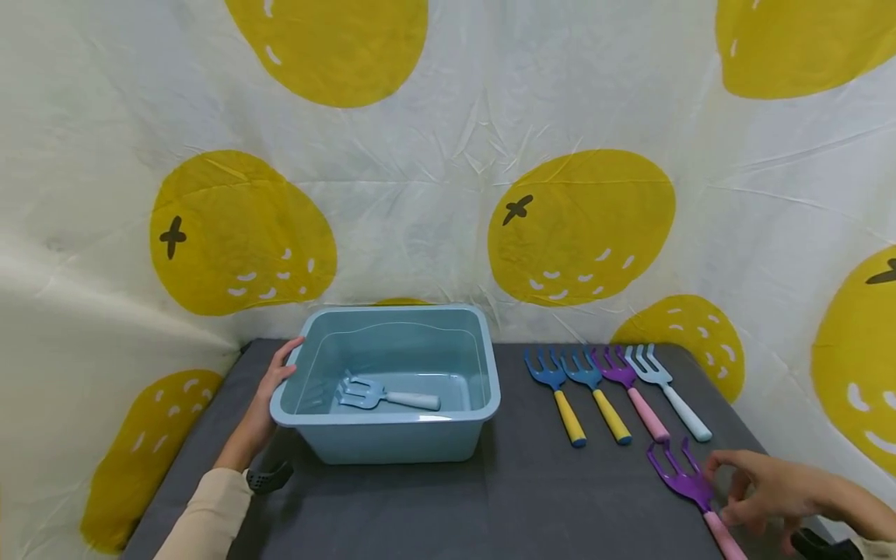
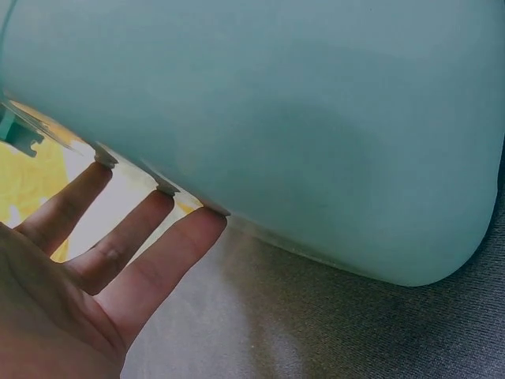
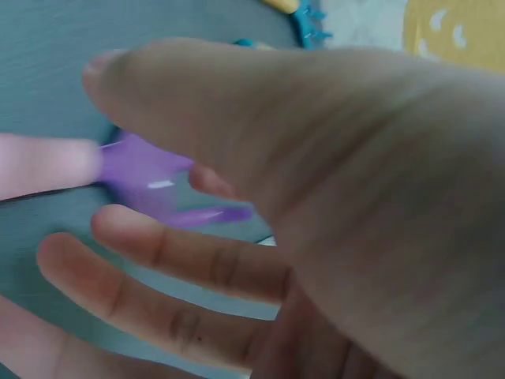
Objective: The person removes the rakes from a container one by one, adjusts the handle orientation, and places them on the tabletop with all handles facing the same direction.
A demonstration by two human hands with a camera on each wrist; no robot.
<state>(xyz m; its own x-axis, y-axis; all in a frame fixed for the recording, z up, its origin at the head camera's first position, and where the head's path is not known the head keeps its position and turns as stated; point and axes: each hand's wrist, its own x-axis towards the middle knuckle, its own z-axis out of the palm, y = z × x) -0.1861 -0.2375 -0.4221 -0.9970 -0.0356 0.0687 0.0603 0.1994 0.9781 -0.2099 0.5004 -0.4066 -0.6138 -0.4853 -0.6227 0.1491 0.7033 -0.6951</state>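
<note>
A light blue plastic basin [image 1: 385,443] stands on the grey table, with a pale blue garden hand fork [image 1: 413,400] lying inside. My left hand [image 1: 269,389] touches the basin's left rim; the left wrist view shows straight fingers [image 2: 170,260] whose tips meet the edge. At the front right lies a purple hand fork with a pink handle [image 1: 721,537]. Beside it hovers my right hand [image 1: 777,490], its thumb and fingers apart around the fork's neck. In the right wrist view the purple head [image 3: 146,178] shows between thumb and fingers, not gripped.
Right of the basin, several hand forks lie in a row: a dark blue one [image 1: 570,420], a lighter blue one [image 1: 612,416], a purple one [image 1: 647,412] and a pale blue one [image 1: 686,408]. A cloth with yellow fruit prints [image 1: 420,218] hangs behind the table [image 1: 420,513].
</note>
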